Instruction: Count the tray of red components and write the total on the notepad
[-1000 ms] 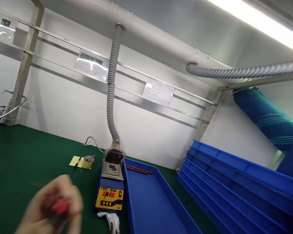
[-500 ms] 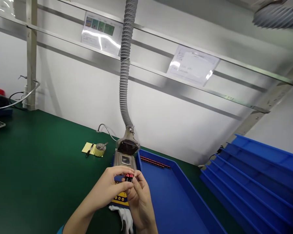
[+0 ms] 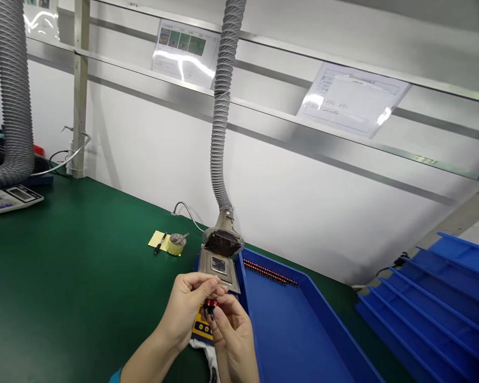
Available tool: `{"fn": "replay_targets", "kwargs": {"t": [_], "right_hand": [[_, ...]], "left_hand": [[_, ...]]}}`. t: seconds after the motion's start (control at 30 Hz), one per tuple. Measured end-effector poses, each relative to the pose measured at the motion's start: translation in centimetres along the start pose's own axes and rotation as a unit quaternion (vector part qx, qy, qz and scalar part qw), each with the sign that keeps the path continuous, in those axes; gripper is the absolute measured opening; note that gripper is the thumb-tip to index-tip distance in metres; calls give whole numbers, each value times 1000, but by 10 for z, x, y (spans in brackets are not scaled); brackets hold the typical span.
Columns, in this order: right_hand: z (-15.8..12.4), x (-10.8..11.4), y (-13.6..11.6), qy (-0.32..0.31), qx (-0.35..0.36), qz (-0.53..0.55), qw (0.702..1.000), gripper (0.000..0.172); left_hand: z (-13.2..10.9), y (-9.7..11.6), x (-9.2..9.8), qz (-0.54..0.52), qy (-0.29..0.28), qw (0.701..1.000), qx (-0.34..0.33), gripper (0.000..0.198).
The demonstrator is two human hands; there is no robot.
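Note:
A small red-and-black part with dark prongs (image 3: 210, 305) is pinched between the thumb and fingers of my right hand (image 3: 235, 330). Just above it, my left hand (image 3: 187, 303) has thumb and fingertips pressed together; whatever is between them is hidden. Both hands are close together in front of a bench unit with a metal top (image 3: 227, 281) and a square, silvery window. Its yellow-and-blue panel (image 3: 203, 327) shows partly behind my fingers. To the right, a blue tray (image 3: 287, 330) holds rows of similar red-and-black parts (image 3: 269, 272) along its far edge.
A grey duct (image 3: 222, 106) with a hood (image 3: 223, 240) hangs behind the unit. Left of it lie a yellow notepad with a pen (image 3: 157, 242) and a tape roll (image 3: 176, 244). Stacked blue trays (image 3: 435, 308) stand at right, a white cloth (image 3: 205, 351) in front, a calculator (image 3: 14, 199) far left.
My left fingertips have moved up off the red-and-black part, which is now in my right fingers and tilted. The view has shifted to the left.

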State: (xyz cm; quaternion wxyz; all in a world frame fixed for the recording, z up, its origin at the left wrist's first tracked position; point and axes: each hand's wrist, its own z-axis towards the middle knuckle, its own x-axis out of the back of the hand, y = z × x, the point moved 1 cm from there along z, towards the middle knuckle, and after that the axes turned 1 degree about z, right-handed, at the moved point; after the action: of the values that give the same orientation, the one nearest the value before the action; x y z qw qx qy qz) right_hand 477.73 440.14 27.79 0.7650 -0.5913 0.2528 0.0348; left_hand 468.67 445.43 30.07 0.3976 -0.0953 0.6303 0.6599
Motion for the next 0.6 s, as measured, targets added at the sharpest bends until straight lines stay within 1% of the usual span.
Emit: {"fn": "replay_targets", "kwargs": {"t": [0.1,0.13,0.17,0.2,0.23,0.27,0.3,0.33,0.37,0.4,0.47,0.53,0.6], "right_hand": [[-2,-5,-2,-6,-28,30,999,19],[-2,-6,-3,-5,-40,46,998,19],[-3,-6,-4,0,-48,64,997,19],[-3,-6,-4,8,-50,83,995,19],[-2,-5,-4,18,-48,103,993,20],[-2,-4,-4,26,-41,119,992,21],[-2,-2,-3,29,-34,127,991,23],[-1,-1,-3,24,-27,122,992,25],[-1,1,-4,15,-19,105,994,25],[-1,3,-5,6,-7,76,997,23],[-1,9,-12,-1,34,13,999,20],[-2,15,-22,-2,63,-11,998,20],[-4,20,-29,-28,44,-9,999,21]], "left_hand": [[-2,10,6,-88,65,992,-59,22],[-3,13,9,-98,84,988,-78,22],[-3,15,10,-91,91,988,-86,22],[-4,16,11,-64,75,992,-76,25],[-4,15,9,-24,32,998,-53,31],[-5,13,7,23,-27,999,-24,39],[-7,10,4,68,-84,994,2,46],[-9,7,0,105,-129,986,20,50],[-11,4,-3,128,-156,979,27,49],[-13,2,-5,136,-167,976,27,46],[-17,3,-7,127,-168,977,24,43],[-21,7,-7,105,-185,977,32,47],[-25,12,-5,98,-208,972,54,55]]}}
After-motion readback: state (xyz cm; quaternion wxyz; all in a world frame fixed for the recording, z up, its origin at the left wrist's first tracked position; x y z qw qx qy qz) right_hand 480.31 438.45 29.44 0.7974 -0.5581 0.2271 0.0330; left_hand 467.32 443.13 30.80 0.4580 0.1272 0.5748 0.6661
